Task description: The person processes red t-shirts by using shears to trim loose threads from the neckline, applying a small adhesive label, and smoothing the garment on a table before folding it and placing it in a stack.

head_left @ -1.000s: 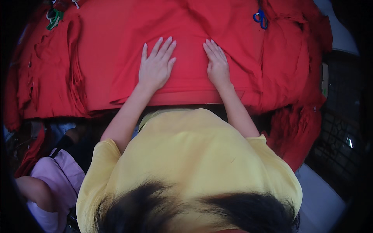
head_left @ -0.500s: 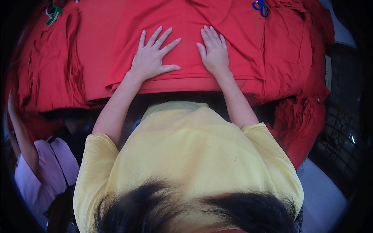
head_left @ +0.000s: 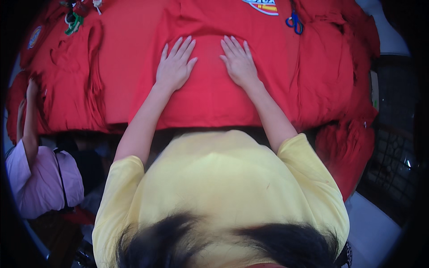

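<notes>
A red garment point(head_left: 210, 98) lies spread flat on the table in front of me, with a printed emblem point(head_left: 261, 5) at its far end. My left hand point(head_left: 174, 67) rests palm down on the cloth, fingers spread. My right hand point(head_left: 239, 62) lies flat beside it, a short gap between the two. Neither hand grips anything; both press on the fabric.
Piles of red garments point(head_left: 67, 85) lie at the left and more hang off the right edge point(head_left: 348, 134). Blue-handled scissors point(head_left: 295, 22) sit at the far right, green-handled ones point(head_left: 71, 24) at the far left. A person in a pink top point(head_left: 42, 178) sits at my left, an arm reaching up to the table.
Both my hands have slid farther away across the red garment, staying flat. The person at the left has raised an arm to the table edge.
</notes>
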Available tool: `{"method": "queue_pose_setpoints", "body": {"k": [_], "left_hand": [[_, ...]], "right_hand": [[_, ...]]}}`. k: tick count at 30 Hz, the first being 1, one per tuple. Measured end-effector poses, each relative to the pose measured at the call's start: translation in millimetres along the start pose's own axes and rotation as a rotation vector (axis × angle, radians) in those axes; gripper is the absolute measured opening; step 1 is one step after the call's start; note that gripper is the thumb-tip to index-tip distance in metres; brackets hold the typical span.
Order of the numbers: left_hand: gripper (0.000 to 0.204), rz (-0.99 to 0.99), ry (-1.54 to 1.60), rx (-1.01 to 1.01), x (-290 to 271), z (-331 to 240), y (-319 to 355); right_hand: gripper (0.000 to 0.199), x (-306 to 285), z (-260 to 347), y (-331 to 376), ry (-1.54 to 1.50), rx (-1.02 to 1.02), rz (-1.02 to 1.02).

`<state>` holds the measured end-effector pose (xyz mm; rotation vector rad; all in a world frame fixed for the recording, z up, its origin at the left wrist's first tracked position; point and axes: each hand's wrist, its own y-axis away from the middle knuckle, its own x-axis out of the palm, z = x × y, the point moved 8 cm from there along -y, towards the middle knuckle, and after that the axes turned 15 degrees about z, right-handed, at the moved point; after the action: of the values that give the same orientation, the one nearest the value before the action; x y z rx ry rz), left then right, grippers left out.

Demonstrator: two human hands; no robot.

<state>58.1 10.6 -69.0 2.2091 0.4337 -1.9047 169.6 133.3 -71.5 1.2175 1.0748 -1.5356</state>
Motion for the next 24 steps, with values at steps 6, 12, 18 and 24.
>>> {"method": "queue_pose_setpoints", "body": {"k": [6, 12, 18, 24], "left_hand": [[0.047, -0.015, 0.078, -0.078, -3, 29, -6], [0.038, -0.314, 0.591, -0.070, -22, 64, -91], [0.047, -0.043, 0.025, -0.188, -12, 102, -146], [0.045, -0.088, 0.015, -0.209, -20, 111, -175]], "right_hand": [[0.036, -6, -28, -21, -0.152, 0.157, 0.047], [0.038, -11, -57, -140, -0.420, -0.144, -0.003], [0.054, 7, -132, -205, 0.110, 0.192, 0.037], [0.053, 1, -148, -228, 0.118, 0.146, 0.017]]}}
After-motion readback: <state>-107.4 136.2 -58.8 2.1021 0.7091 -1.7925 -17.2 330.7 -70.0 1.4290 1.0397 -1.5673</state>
